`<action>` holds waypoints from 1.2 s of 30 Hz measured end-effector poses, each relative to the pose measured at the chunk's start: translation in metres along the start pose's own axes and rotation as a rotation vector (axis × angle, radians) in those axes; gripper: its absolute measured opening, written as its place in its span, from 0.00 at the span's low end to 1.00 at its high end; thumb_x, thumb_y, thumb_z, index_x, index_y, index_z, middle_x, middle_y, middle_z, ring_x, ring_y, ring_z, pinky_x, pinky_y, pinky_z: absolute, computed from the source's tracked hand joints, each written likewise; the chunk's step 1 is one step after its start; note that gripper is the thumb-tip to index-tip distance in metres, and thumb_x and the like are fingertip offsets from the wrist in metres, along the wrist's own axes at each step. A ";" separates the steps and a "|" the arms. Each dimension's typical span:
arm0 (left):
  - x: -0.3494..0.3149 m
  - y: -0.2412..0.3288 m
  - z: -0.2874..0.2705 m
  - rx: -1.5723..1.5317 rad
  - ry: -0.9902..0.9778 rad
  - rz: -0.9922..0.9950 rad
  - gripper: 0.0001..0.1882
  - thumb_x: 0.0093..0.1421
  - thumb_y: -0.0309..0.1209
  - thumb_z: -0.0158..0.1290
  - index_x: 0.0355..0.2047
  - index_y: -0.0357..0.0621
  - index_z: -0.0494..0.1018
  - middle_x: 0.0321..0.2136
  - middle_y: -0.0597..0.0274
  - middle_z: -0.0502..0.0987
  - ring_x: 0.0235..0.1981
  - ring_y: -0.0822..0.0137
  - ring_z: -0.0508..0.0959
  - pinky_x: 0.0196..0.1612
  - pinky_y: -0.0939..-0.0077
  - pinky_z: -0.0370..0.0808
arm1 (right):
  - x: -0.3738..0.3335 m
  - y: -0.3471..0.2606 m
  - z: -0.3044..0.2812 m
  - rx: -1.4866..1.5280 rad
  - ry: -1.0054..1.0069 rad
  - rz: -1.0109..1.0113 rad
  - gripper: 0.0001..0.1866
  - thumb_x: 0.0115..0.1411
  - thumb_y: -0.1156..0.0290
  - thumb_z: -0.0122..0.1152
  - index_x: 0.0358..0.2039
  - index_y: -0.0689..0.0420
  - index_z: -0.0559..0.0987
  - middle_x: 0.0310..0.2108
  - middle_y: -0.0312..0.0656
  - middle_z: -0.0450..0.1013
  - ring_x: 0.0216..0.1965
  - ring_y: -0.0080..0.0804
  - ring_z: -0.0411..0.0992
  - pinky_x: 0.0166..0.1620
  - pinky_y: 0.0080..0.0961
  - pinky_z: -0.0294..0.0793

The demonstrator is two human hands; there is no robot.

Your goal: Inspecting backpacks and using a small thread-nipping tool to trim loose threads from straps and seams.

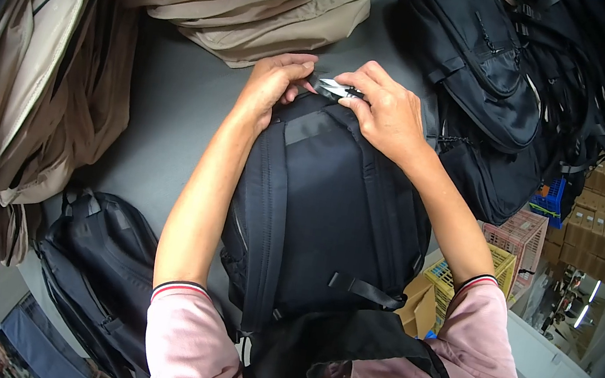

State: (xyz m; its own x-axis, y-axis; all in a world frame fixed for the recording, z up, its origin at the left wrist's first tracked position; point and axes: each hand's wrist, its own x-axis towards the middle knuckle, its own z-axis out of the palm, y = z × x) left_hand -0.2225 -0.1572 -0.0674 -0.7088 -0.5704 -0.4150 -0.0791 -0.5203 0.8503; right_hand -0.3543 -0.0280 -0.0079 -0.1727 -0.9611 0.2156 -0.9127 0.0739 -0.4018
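A black backpack (317,221) lies in front of me on the grey table, its shoulder straps facing up and its top pointing away. In my right hand (387,112) is a pair of thread snips (339,88), blades pointing left just above the backpack's top edge. Close to the blade tips, the fingers of my left hand (276,86) are pinched together. What they hold, perhaps a thread or a bit of dark fabric, is too small to make out. Both forearms pass over the sides of the backpack.
Beige bags (257,2) are piled at the far side and on the left. Another black backpack (100,270) lies at lower left. More black backpacks (476,67) are heaped at right. Beyond the table (171,90) stand a yellow crate (502,268), a pink crate (520,234) and cardboard boxes (599,233).
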 end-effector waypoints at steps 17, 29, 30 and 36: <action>-0.001 -0.001 0.000 -0.011 0.021 0.000 0.18 0.58 0.31 0.51 0.46 0.35 0.72 0.23 0.65 0.75 0.15 0.82 0.62 0.19 0.91 0.58 | 0.004 -0.001 0.005 -0.091 -0.010 -0.035 0.11 0.48 0.73 0.63 0.34 0.52 0.77 0.32 0.35 0.69 0.28 0.41 0.73 0.32 0.35 0.73; -0.002 -0.002 -0.013 -0.188 -0.004 -0.088 0.17 0.63 0.33 0.40 0.46 0.36 0.72 0.24 0.60 0.77 0.19 0.77 0.71 0.22 0.88 0.64 | 0.023 -0.002 0.017 0.165 -0.098 0.307 0.13 0.47 0.67 0.63 0.34 0.57 0.77 0.33 0.44 0.72 0.34 0.42 0.74 0.38 0.37 0.71; -0.002 -0.001 -0.013 -0.200 -0.011 -0.088 0.18 0.64 0.33 0.39 0.46 0.35 0.72 0.25 0.59 0.78 0.21 0.76 0.73 0.24 0.87 0.67 | 0.027 0.001 0.023 0.165 -0.093 0.309 0.13 0.47 0.67 0.63 0.34 0.57 0.77 0.33 0.44 0.72 0.34 0.42 0.74 0.38 0.37 0.71; 0.003 -0.007 -0.024 -0.175 -0.041 -0.091 0.17 0.64 0.30 0.38 0.48 0.31 0.68 0.26 0.54 0.78 0.24 0.73 0.76 0.27 0.85 0.73 | 0.028 0.015 0.045 0.078 -0.152 0.163 0.10 0.47 0.72 0.58 0.30 0.62 0.79 0.27 0.48 0.73 0.31 0.45 0.73 0.36 0.34 0.70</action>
State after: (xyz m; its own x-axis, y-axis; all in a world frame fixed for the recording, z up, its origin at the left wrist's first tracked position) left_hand -0.2074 -0.1704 -0.0827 -0.7323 -0.4914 -0.4715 -0.0240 -0.6732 0.7390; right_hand -0.3561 -0.0661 -0.0474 -0.2524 -0.9676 0.0080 -0.8450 0.2164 -0.4891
